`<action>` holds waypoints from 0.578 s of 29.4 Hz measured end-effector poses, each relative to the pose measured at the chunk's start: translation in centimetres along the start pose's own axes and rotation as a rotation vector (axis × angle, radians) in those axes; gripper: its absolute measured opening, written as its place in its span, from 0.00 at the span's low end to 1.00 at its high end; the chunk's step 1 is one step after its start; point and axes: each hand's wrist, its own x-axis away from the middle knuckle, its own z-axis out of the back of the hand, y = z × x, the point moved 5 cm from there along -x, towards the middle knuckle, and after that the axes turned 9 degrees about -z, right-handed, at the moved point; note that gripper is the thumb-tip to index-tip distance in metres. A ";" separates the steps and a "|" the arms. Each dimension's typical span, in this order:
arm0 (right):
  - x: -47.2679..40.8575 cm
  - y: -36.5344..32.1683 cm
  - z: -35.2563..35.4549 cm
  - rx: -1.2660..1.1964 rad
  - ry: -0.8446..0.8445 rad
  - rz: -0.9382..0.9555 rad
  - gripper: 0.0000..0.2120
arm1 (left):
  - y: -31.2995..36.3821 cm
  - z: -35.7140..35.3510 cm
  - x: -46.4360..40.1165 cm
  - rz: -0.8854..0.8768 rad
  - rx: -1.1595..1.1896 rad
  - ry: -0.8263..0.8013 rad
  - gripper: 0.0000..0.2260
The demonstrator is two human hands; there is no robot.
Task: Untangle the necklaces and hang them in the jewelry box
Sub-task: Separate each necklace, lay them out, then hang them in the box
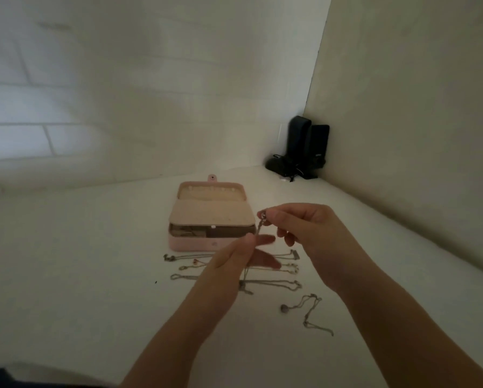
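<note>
A pink jewelry box lies open on the white table, its beige inner flap folded forward and a row of hooks visible in the lid. My right hand pinches the clasp end of a thin silver necklace above the box's right front corner. My left hand holds the same chain lower down, and its tail hangs to the table. Several other necklaces lie stretched in rows in front of the box, partly hidden by my hands. One more necklace lies loose at the right.
Dark speakers and a small black device stand in the far right corner where two white walls meet. The white table extends left and toward me. A tiny dark speck lies left of the chains.
</note>
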 end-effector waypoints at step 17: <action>-2.7 2.5 -2.9 -0.388 -0.465 -0.270 0.15 | 9.9 5.6 -6.5 -0.012 0.117 0.038 0.12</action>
